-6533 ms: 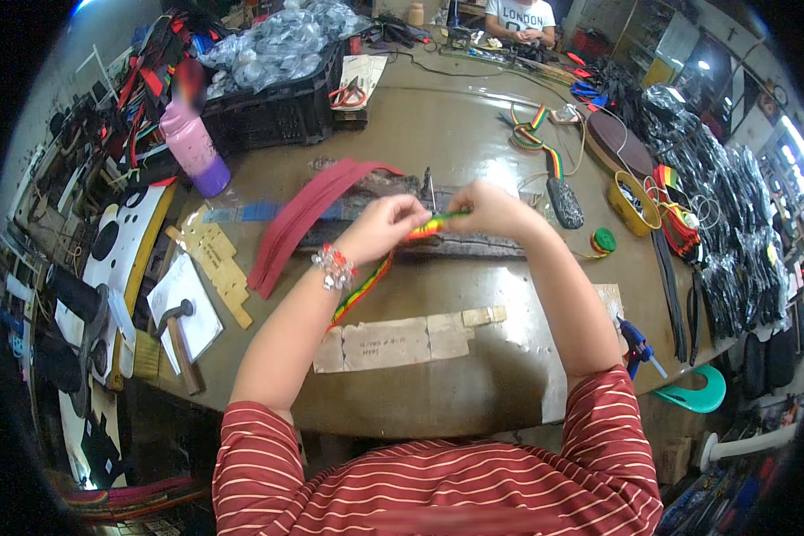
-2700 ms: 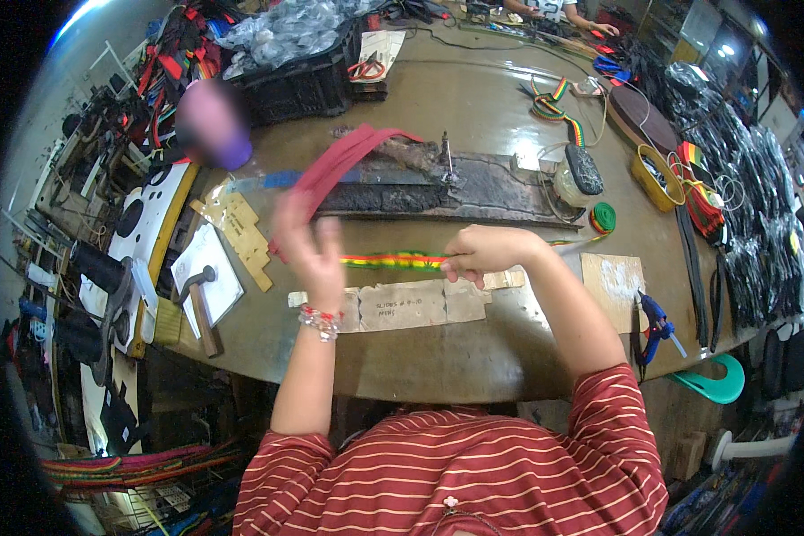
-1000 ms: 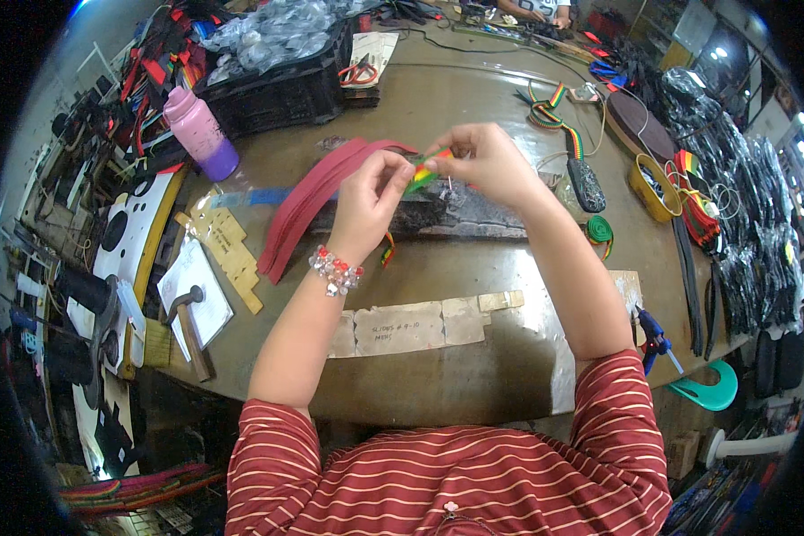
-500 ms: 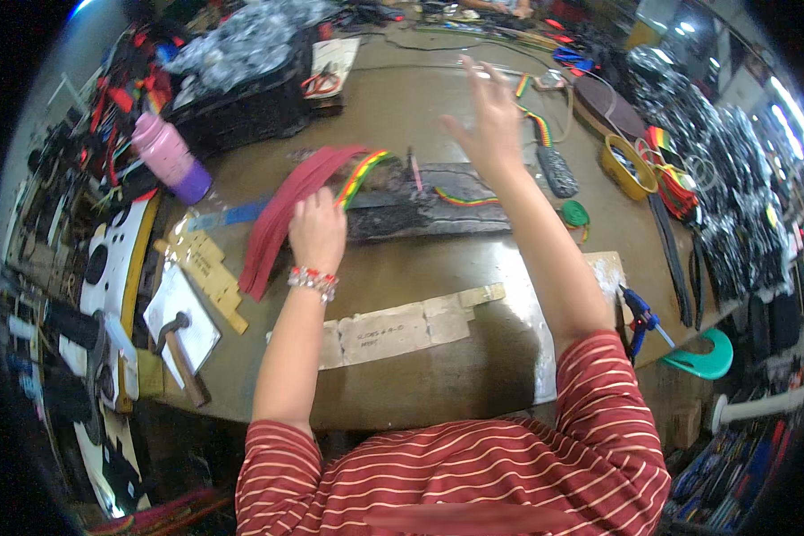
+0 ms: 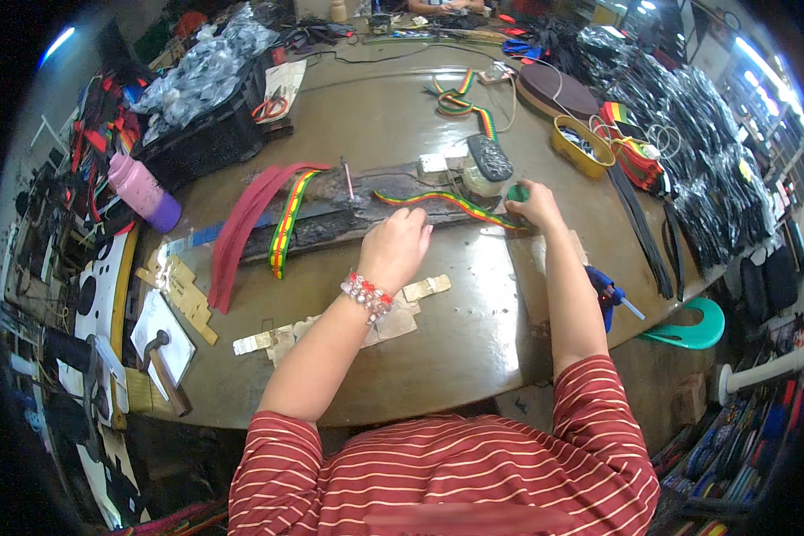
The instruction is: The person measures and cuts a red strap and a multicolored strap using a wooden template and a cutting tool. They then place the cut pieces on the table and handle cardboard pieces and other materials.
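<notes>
My left hand (image 5: 397,248), with a beaded bracelet on its wrist, is over the near edge of a long dark worn board (image 5: 330,225). Its fingers are curled and their tips are hidden. At the board's right end my right hand (image 5: 538,207) closes on a small green rolled strap (image 5: 517,193). Between the hands, a narrow striped strap (image 5: 447,196) in red, yellow and green lies across the board, one end close to my right hand. Further left, another striped strap (image 5: 286,228) rests beside a bundle of dark red straps (image 5: 235,241). A thin pink stick (image 5: 348,181) lies on the board.
A cut card template (image 5: 389,326) lies under my left forearm. Beyond my right hand sit a dark glossy oblong block (image 5: 489,159) and a yellow bowl (image 5: 563,150). A blue glue gun (image 5: 606,295) is beside my right forearm. A hammer (image 5: 168,380) and pink-purple bottle (image 5: 145,192) stand left.
My right hand has come down from its raised, spread pose to the green rolled strap. My left hand has left the dark red straps and moved right.
</notes>
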The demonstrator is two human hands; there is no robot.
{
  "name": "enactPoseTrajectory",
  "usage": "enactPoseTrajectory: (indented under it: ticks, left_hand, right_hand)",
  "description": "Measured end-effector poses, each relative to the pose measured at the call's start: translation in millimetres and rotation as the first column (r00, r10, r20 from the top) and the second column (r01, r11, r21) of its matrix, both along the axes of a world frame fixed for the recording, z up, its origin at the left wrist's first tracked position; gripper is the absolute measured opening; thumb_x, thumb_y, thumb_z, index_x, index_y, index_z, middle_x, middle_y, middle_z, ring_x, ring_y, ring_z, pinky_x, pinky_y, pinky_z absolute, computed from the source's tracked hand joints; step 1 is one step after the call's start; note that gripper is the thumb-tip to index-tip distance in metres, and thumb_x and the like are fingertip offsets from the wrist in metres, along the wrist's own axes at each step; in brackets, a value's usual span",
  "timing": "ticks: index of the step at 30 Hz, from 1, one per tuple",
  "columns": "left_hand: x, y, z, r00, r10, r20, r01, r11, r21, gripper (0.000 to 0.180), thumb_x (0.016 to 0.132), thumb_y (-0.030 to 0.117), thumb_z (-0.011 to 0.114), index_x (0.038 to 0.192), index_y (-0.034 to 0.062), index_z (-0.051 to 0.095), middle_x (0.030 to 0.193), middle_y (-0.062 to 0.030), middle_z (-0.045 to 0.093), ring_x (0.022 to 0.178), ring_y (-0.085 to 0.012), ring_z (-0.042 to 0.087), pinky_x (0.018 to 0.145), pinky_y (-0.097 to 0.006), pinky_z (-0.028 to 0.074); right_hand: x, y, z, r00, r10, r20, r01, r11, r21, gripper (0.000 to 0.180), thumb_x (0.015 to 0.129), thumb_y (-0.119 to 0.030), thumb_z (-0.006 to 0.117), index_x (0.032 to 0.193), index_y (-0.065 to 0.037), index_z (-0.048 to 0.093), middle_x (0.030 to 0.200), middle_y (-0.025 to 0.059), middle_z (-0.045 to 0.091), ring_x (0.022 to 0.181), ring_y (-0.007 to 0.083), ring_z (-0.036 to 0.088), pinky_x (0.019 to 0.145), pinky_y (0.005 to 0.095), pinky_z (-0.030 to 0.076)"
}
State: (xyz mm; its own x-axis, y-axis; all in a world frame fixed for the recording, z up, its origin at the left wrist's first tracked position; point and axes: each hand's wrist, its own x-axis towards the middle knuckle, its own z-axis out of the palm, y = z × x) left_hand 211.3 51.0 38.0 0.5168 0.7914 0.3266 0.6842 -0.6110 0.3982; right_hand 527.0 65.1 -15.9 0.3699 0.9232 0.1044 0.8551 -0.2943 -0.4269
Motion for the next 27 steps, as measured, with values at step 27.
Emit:
enactPoseTrajectory:
  ticks: [27]
  left_hand:
    - [22,-16,-44,0.983,-0.113,-0.143,0.097,0.989,-0.113,0.028,0.089,0.034,0.050,0.095,0.0095,0.063,0.079,-0.0166,0.064,0.075,-0.0327,0.063,0.067,-0.045,0.050]
  right_hand:
    - [-149,-202,17,0.972,0.230,0.041,-0.232,0.971,0.058,0.018,0.076,-0.005,0.057,0.093,-0.007,0.062,0.100,0.0116,0.059,0.097,0.0299,0.055,0.083,0.0423,0.042]
